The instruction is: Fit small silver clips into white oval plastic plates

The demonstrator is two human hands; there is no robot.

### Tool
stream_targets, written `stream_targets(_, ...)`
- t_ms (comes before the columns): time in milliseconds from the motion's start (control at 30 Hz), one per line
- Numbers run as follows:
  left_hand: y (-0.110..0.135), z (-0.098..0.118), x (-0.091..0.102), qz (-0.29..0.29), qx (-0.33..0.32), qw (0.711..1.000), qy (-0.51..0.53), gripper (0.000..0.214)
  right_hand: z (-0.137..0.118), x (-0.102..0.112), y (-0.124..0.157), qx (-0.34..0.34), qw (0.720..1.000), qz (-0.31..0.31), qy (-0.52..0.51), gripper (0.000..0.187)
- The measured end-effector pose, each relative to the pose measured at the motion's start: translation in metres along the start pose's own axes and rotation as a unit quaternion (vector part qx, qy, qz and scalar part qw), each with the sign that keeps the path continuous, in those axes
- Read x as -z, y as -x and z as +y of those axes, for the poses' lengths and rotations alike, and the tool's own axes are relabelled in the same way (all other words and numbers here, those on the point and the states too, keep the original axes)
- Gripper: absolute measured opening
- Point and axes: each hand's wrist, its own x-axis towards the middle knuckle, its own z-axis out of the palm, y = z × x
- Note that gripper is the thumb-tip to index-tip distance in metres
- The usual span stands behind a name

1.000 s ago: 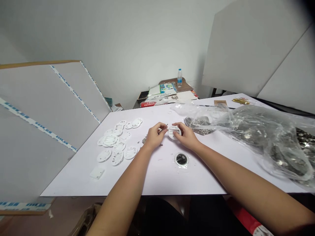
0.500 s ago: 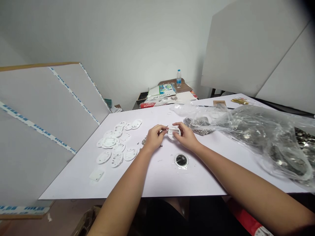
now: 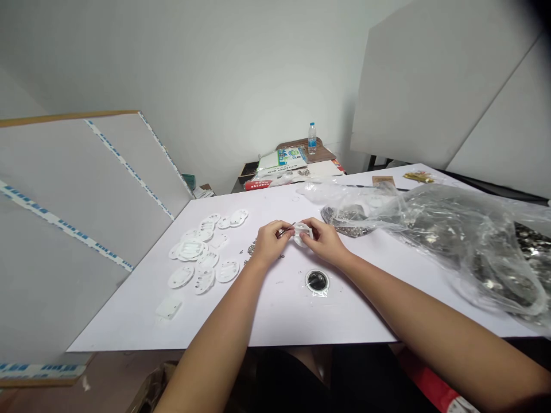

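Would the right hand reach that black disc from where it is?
Probably yes: the right hand sits just beyond the black disc, with only bare tabletop between, though it is touching a white disc.

A round white plastic disc (image 3: 302, 234) with slots is held tilted up.

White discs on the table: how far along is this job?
Looks done: a loose spread of white plastic discs on the white table, many showing dark marks or bits. In hand: the right hand holds a white disc, and the left hand pinches a small metal piece beside it. Left: a large clear plastic bag of metal parts at the right, plus loose metal bits by the left hand.
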Motion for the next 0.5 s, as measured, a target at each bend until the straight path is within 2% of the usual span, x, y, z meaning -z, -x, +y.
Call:
stream_targets(100,0.0004,0.001,-0.0009,-0.002,-0.007,1.0,-0.008,0.014,-0.0017,-0.0003,0.0005,0.001,1.0,-0.006,0.007,0.022)
stream_targets(267,-0.0001,-0.001,-0.0021,0.005,0.018,1.0,0.013,0.014,-0.0024,0.0009,0.0002,0.027,0.999,-0.017,0.008,0.022)
stream_targets(400,-0.0015,-0.0057,-0.0031,-0.01,0.053,0.996,0.069,0.02,-0.0029,0.002,0.0007,0.014,0.998,-0.044,-0.038,0.023)
stream_targets(500,-0.0025,-0.008,-0.0044,-0.03,0.071,0.989,0.127,0.022,-0.0024,0.0009,0.0013,0.004,0.998,-0.042,-0.054,0.023)
